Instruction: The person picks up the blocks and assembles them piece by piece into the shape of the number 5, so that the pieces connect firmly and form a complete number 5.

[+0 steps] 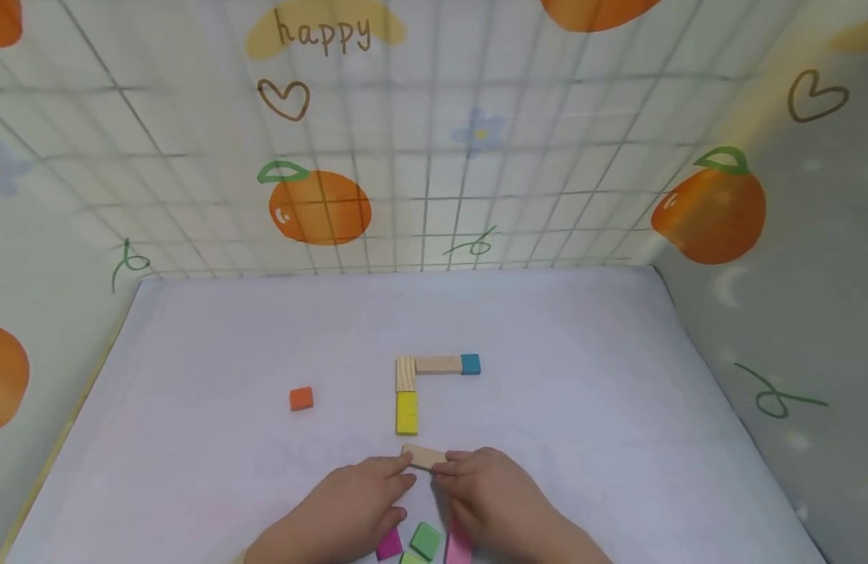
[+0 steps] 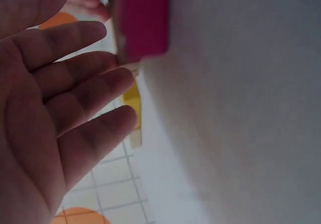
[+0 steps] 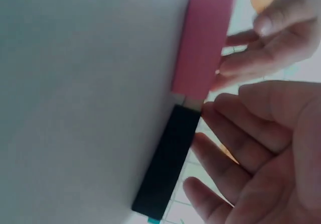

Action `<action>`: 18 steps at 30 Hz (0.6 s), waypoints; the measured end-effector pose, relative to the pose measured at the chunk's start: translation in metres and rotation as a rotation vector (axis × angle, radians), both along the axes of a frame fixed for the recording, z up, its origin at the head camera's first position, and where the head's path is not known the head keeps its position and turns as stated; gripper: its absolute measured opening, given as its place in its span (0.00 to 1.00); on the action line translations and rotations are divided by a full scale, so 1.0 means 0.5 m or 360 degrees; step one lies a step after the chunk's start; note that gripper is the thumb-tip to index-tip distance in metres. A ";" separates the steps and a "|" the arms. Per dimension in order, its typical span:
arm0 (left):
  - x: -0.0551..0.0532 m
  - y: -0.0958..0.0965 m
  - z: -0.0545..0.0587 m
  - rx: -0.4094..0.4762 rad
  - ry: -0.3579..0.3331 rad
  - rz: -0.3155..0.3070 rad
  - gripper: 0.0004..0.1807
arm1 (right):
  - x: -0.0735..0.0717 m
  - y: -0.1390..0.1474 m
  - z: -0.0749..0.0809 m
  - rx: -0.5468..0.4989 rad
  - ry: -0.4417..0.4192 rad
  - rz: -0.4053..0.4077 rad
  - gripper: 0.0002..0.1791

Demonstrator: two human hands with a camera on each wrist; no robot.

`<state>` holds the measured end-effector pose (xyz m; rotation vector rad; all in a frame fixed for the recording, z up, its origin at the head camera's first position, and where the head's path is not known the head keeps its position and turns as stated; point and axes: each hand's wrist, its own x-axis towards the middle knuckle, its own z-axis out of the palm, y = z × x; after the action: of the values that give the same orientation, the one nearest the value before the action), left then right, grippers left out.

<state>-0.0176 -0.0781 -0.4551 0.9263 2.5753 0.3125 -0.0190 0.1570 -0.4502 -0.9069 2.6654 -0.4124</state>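
A plain wooden block [image 1: 423, 456] lies slightly askew below the yellow block [image 1: 406, 413]. My left hand [image 1: 356, 497] touches its left end with the fingertips, and the fingers look fairly straight in the left wrist view. At the block's right end are the fingertips of my right hand [image 1: 500, 497]. In the right wrist view those fingers are loosely bent beside a black block [image 3: 166, 162], which the hand mostly hides from the head view. Above the yellow block stand a striped wooden block [image 1: 406, 374], another plain wooden block [image 1: 438, 365] and a blue block [image 1: 471, 364], joined in an angled line.
An orange block [image 1: 301, 399] sits apart on the left of the white tabletop [image 1: 582, 376]. Near the front edge, between my forearms, are a magenta block [image 1: 388, 544], a green block [image 1: 425, 540] and a pink block [image 1: 458, 544]. A patterned curtain rises behind the table.
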 end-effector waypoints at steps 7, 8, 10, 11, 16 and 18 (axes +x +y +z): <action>0.008 0.030 0.000 -0.0024 0.0047 -0.0126 0.24 | -0.012 0.019 0.007 0.0076 0.0152 -0.0037 0.15; 0.007 0.036 -0.001 -0.0034 0.0031 -0.0146 0.24 | -0.013 0.021 0.007 0.0093 0.0201 -0.0048 0.14; 0.007 0.046 -0.003 -0.0038 0.0005 -0.0180 0.25 | -0.015 0.025 0.007 0.0133 0.0248 -0.0096 0.14; 0.006 0.050 -0.006 -0.0038 0.0001 -0.0196 0.25 | -0.016 0.027 0.007 0.0153 0.0265 -0.0119 0.14; -0.001 0.061 -0.012 -0.0045 -0.0008 -0.0190 0.28 | -0.016 0.028 0.001 0.0216 0.0247 -0.0218 0.21; -0.004 0.063 -0.012 -0.0054 -0.0036 -0.0175 0.30 | -0.014 0.025 -0.001 0.0222 0.0203 -0.0231 0.24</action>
<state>-0.0194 -0.0464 -0.4608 1.0409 2.4902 0.2460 -0.0258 0.1697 -0.4509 -0.7239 2.8458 -0.2026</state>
